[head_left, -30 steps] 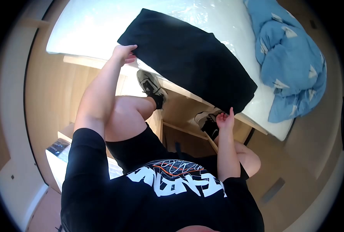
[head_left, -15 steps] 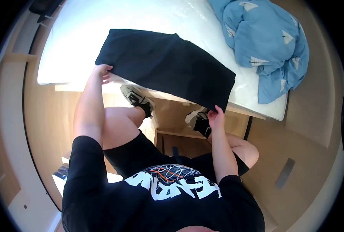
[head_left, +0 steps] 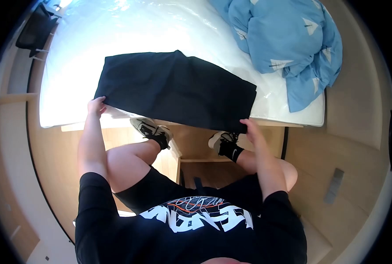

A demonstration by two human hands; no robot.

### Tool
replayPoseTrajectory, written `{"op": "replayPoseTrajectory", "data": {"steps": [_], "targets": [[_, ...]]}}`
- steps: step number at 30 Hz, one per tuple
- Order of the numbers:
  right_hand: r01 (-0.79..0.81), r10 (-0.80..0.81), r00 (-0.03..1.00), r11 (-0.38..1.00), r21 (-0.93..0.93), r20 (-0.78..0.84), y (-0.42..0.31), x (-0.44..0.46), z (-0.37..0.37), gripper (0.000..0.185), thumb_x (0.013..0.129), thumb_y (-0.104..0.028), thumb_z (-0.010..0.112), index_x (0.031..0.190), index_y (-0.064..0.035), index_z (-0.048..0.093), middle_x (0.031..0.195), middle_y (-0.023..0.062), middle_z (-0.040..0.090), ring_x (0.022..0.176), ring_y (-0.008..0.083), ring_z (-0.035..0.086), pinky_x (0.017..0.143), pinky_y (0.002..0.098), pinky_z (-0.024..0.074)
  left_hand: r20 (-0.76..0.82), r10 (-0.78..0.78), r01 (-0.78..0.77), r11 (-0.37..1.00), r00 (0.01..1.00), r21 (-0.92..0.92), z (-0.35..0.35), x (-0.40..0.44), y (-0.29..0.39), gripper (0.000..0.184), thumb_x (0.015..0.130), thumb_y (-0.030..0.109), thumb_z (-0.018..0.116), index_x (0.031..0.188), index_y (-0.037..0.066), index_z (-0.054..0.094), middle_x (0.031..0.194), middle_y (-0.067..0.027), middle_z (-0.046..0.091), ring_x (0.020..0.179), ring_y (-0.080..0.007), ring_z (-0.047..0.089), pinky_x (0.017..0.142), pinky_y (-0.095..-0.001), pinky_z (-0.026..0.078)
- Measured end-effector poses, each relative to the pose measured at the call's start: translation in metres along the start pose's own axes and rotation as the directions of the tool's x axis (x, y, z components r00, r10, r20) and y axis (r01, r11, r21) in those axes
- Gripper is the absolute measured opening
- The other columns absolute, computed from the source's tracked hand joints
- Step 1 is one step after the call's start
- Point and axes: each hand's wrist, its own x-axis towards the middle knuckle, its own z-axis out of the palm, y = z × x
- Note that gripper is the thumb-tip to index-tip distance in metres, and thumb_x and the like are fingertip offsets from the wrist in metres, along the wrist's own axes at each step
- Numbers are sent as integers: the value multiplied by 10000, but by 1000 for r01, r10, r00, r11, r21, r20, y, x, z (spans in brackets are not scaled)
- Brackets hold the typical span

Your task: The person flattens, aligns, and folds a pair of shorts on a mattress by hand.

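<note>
A pair of black pants (head_left: 174,90), folded lengthwise into a long flat strip, lies across the near edge of the plastic-covered mattress (head_left: 72,97). Its near side reaches slightly over that edge, and the far side has a small peak at the middle. My left hand (head_left: 98,106) pinches the near left corner between thumb and fingers. At the near right corner, my right hand (head_left: 251,128) grips the cloth, its fingertips partly hidden. The fabric between both hands is spread fairly smooth.
A bunched blue quilt (head_left: 288,39) with white triangle-like prints sits on the mattress at the upper right. A black chair (head_left: 35,28) stands at the upper left. Below the mattress are my shoes (head_left: 149,130) and a wooden bed frame (head_left: 180,165).
The pants have shifted left and toward me in the view, along with the mattress and quilt. Both hands keep hold of the same near corners. More of the chair shows.
</note>
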Motion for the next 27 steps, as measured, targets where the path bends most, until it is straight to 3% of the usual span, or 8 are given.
{"op": "replayPoseTrajectory", "data": {"steps": [5, 8, 9, 11, 17, 19, 22, 27], "targets": [[204, -272, 961, 817, -540, -48, -105, 4, -32, 186, 798, -124, 670, 921, 15, 671, 786, 36, 651, 729, 147, 604, 678, 285, 479, 229, -273, 228, 952, 934, 207, -19, -6, -11, 137, 798, 132, 698, 903, 54, 657, 843, -60, 609, 786, -206, 592, 798, -394, 496], [5, -77, 992, 811, -585, -98, -123, 16, -62, 200, 814, -175, 700, 891, 8, 677, 719, 22, 611, 669, 131, 552, 614, 271, 439, 362, -376, 202, 878, 853, 434, -8, -63, 9, 364, 790, 254, 762, 1064, 33, 670, 1042, -86, 682, 898, -238, 647, 843, -414, 501], [-137, 98, 991, 686, -715, -95, -137, 4, -58, 302, 819, -270, 737, 883, 19, 678, 739, 46, 618, 658, 143, 548, 586, 274, 437, 379, -379, 144, 842, 844, 520, -3, -79, 21, 450, 780, 318, 790, 1097, 26, 661, 1066, -89, 683, 882, -243, 654, 829, -419, 509], [-131, 14, 990, 424, -896, -138, -137, 3, -61, 432, 812, -388, 760, 864, 31, 669, 712, 52, 610, 623, 146, 532, 556, 291, 428, 233, -218, 6, 743, 948, 669, 6, -78, 34, 679, 716, 485, 829, 1150, -2, 639, 1074, -136, 674, 793, -237, 658, 714, -425, 527], [54, -338, 882, 766, -641, -330, -135, 80, -66, 414, 823, -390, 767, 823, 19, 706, 684, 76, 657, 606, 151, 597, 590, 302, 478, 5, 456, -437, 849, 890, 296, 54, 2, 38, 846, 764, 328, 812, 1377, -89, 406, 1204, -265, 611, 1057, -307, 636, 919, -381, 510], [-23, -262, 903, 762, -647, -341, -149, 81, -39, 424, 836, -366, 760, 993, 19, 682, 729, 49, 611, 600, 133, 561, 560, 251, 480, 32, 397, -382, 856, 917, 347, 65, 7, 46, 804, 774, 277, 798, 1374, -98, 416, 1228, -256, 608, 1114, -310, 618, 967, -378, 490], [-106, -300, 868, 666, -739, -396, -146, 93, -35, 392, 804, -323, 751, 935, 40, 684, 687, 60, 604, 580, 163, 557, 563, 290, 476, 319, 256, -309, 942, 913, 131, 59, -13, 67, 501, 814, 180, 710, 1207, -103, 580, 1099, -184, 672, 963, -261, 660, 885, -344, 513], [-52, -279, 889, 727, -685, -364, -136, 67, -44, 220, 741, -184, 674, 746, 36, 660, 644, 76, 591, 576, 177, 541, 565, 321, 446, 317, 152, -172, 984, 936, 39, 48, -15, 77, 365, 840, 151, 613, 1145, -49, 588, 1054, -126, 653, 980, -239, 618, 895, -344, 495]]}}
